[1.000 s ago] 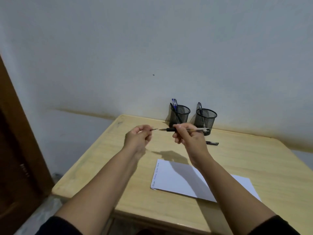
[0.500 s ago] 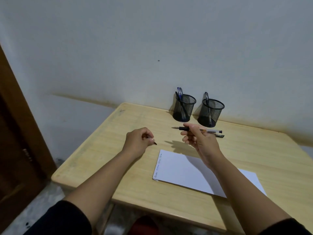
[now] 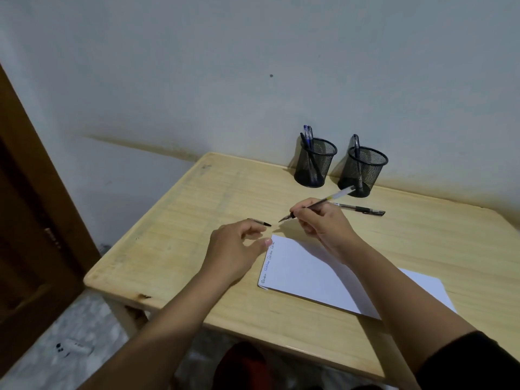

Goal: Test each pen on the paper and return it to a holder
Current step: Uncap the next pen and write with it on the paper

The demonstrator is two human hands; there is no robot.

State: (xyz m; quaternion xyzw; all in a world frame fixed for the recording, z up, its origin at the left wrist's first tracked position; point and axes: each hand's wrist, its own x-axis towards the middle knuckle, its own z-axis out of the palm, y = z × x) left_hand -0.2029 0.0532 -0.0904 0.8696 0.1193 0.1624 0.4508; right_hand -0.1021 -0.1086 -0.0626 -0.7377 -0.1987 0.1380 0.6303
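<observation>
My right hand (image 3: 323, 220) grips an uncapped pen (image 3: 318, 203) whose tip points left and down, just above the table past the far corner of the white paper (image 3: 306, 274). Scribbles run along the paper's left edge. The fingers of my left hand (image 3: 236, 246) are loosely curled and its thumb touches that paper corner. The black pen cap (image 3: 260, 222) lies by its fingertips. A capped pen (image 3: 361, 210) lies on the table behind my right hand. The left mesh holder (image 3: 315, 164) has a few blue pens; the right mesh holder (image 3: 363, 171) has one.
The light wooden table (image 3: 197, 220) stands against a pale wall, both holders near its back edge. A brown door (image 3: 31, 220) stands at the left. Speckled floor shows below the table's front-left corner.
Both hands have come down from in front of the holders toward the paper. The left hand has loosened off the cap and its thumb now touches the paper. The pen tip now tilts downward.
</observation>
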